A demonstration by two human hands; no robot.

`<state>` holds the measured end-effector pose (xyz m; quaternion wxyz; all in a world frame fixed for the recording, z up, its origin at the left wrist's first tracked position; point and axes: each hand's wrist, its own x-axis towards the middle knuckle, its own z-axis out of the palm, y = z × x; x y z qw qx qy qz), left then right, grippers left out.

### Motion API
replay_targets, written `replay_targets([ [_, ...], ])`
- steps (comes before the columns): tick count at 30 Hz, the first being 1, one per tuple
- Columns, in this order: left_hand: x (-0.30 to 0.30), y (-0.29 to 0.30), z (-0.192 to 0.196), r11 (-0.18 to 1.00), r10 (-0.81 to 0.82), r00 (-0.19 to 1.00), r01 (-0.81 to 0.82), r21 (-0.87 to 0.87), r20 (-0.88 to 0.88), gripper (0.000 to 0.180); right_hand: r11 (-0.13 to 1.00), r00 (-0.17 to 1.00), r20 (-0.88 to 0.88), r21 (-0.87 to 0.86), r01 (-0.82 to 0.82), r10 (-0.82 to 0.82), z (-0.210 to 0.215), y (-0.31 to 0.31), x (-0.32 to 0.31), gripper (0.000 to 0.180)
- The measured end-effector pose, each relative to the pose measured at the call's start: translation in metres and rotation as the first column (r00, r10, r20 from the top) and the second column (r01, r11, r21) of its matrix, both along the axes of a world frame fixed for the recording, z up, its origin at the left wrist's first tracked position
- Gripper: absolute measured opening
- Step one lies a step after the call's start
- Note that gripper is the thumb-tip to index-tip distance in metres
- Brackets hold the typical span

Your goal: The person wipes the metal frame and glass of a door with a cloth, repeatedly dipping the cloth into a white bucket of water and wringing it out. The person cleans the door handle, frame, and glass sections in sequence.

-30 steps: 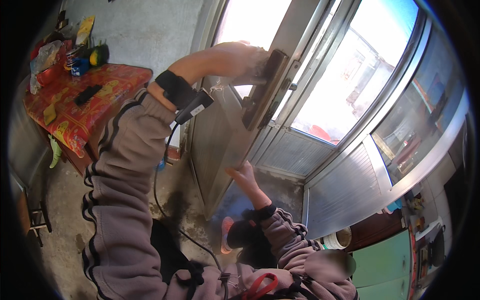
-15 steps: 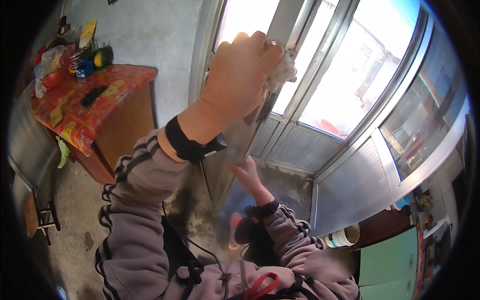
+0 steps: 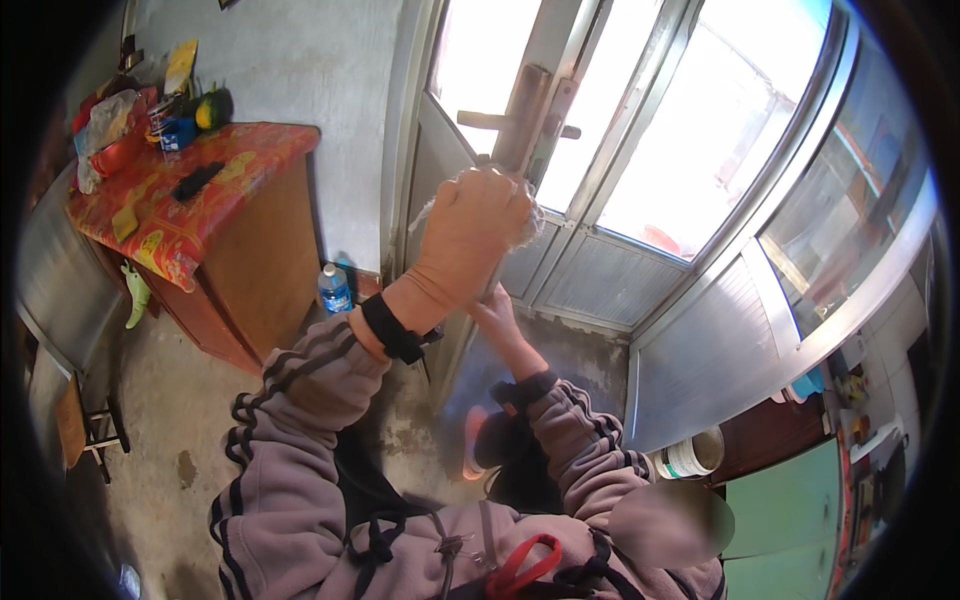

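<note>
My left hand (image 3: 473,232) is closed on a crumpled whitish cloth (image 3: 532,222), pressing it to the edge of an open metal door (image 3: 556,38) just below the lever handle (image 3: 487,121). Tufts of the cloth stick out on both sides of the fist. Lower down, my right hand (image 3: 499,318) grips the same door edge. Its fingertips are partly hidden against the door.
Left stands a wooden cabinet (image 3: 268,230) under a red patterned cover, with bags, a gourd and small items on top. A plastic bottle (image 3: 334,288) stands beside it. Glazed door panels (image 3: 612,275), a white bucket (image 3: 692,455) and a green cabinet (image 3: 780,510) are at right.
My left hand has slid down the door edge with the cloth, uncovering the lever handle. My right hand stays at nearly the same place on the door.
</note>
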<state>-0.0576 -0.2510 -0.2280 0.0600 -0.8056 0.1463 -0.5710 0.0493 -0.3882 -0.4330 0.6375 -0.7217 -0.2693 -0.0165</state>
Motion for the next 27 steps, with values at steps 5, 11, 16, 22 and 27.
replay_targets([
  [5,-0.020,0.016,-0.005,0.968,-0.223,0.970,0.209,-0.137,-0.097,0.050,0.999,0.995,0.099,-0.029,-0.022,0.025,-0.008,-0.005,0.001,0.046],
  [11,0.008,0.055,0.048,0.799,-0.328,0.925,0.380,-0.465,0.193,0.054,0.998,0.995,0.082,0.038,-0.054,0.051,-0.006,0.000,-0.008,0.050],
  [16,0.074,0.091,0.033,0.451,-0.683,0.728,0.492,-0.745,0.067,0.058,0.999,0.997,0.063,0.008,-0.047,0.046,-0.006,0.004,-0.014,0.050],
  [22,0.122,0.101,0.005,0.637,-0.479,0.876,0.302,-0.710,-0.057,0.058,0.997,0.994,0.090,-0.060,-0.057,0.062,-0.007,0.003,-0.015,0.046],
  [27,0.079,0.099,0.032,0.730,-0.441,0.896,0.326,-0.601,-0.050,0.043,0.995,0.994,-0.067,0.051,-0.081,0.084,-0.008,0.005,-0.014,0.043],
])
